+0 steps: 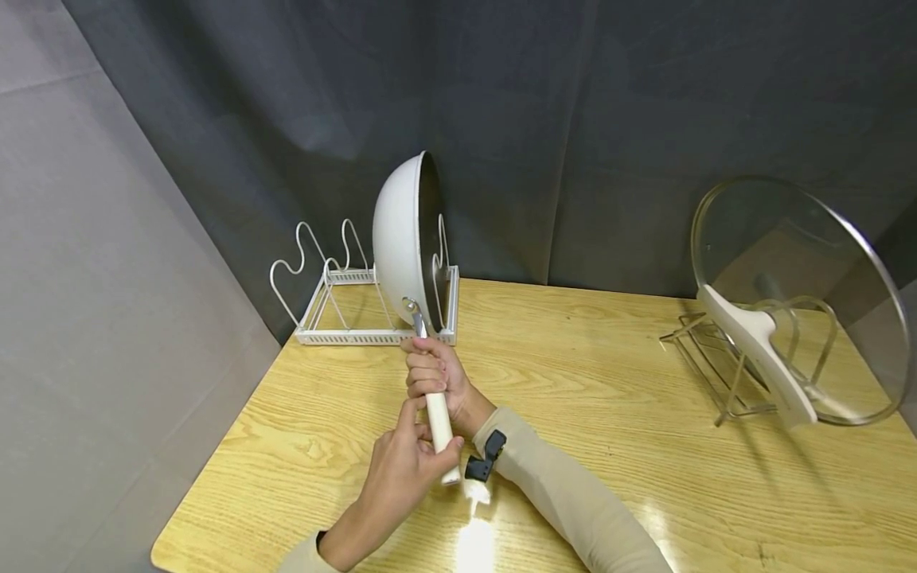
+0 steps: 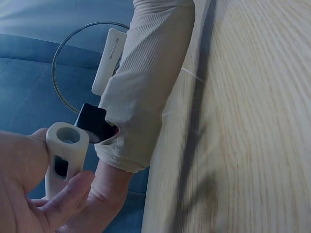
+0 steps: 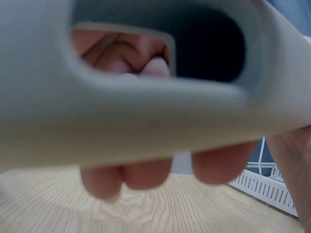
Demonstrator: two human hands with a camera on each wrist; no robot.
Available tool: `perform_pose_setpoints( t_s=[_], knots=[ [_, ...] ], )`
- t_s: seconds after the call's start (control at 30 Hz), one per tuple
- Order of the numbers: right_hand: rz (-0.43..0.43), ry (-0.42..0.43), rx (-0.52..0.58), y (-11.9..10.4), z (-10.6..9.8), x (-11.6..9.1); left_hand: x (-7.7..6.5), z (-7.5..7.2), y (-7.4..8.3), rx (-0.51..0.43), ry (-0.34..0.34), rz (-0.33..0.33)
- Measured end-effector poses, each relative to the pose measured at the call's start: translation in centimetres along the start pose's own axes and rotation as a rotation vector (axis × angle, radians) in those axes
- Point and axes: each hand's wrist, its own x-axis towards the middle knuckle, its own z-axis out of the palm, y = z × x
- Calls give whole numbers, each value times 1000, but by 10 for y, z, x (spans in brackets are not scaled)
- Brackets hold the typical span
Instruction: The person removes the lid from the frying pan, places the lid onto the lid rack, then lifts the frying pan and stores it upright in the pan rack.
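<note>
A white wok (image 1: 397,231) with a dark inside stands on its edge at the right end of a white pan rack (image 1: 351,338), its handle (image 1: 439,422) pointing toward me. My right hand (image 1: 440,372) grips that handle near the metal joint, fingers wrapped round it. Lower down, my left hand (image 1: 401,469) holds the handle's end between thumb and fingers. In the left wrist view the pale handle end (image 2: 68,150) shows its hanging hole and a slot. Close up in the right wrist view, the handle (image 3: 146,116) covers much of the fingers behind it.
To the right, a glass lid (image 1: 795,239) with a cream handle (image 1: 759,350) leans tilted in a metal wire stand (image 1: 727,414). White wire dividers (image 1: 322,270) rise from the rack's left part. A dark curtain (image 1: 573,143) hangs behind the wooden table (image 1: 573,366).
</note>
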Motion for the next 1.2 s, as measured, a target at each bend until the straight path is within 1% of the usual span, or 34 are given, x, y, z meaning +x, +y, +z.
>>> perform_pose_setpoints(
  t_s=[0.3, 0.6, 0.87, 1.03, 1.2],
  knots=[
    [6, 13, -38, -2, -3, -1, 0, 1, -3, -10, -7, -9],
    [27, 18, -100, -5, -10, -3, 0, 3, -9, 36, -14, -2],
    [46, 27, -155, -7, -10, -5, 2, 3, -11, 38, -49, 8],
    [54, 37, -192, -7, -10, -5, 3, 1, -11, 13, -77, -14],
    [31, 68, -236, -7, -11, -7, 3, 2, -14, -9, -92, -38]
  ],
)
